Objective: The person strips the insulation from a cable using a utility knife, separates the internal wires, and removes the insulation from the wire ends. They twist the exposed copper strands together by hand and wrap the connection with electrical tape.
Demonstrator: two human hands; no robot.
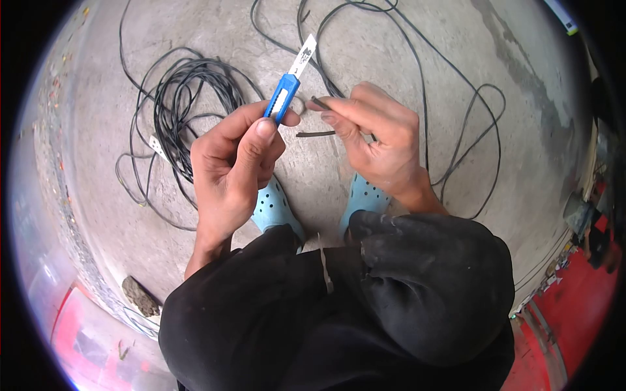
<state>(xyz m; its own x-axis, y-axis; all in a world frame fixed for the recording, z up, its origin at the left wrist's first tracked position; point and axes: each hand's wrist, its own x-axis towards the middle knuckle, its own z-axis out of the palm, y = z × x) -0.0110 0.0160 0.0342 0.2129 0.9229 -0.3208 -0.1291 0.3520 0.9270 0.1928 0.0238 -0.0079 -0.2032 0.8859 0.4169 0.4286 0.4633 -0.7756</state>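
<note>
Squatting over bare grey concrete floor (365,52), left hand (231,163) gripping blue utility knife (287,85), right hand (378,137) pinching black cable end (321,102), cable coil (189,98) alongside, red mat (574,306) at edge.

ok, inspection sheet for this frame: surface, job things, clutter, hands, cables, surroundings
Surface: bare concrete floor, stained.
Job's things: blue utility knife, blade extended; short black cable piece.
Clutter: a stone on the floor.
Hands: left hand holds the knife; right hand pinches the cable piece, fingers closed on it.
Cables: coiled black cable on the left, loose loops on the right.
Surroundings: blue clogs, red area beside the floor.
</note>
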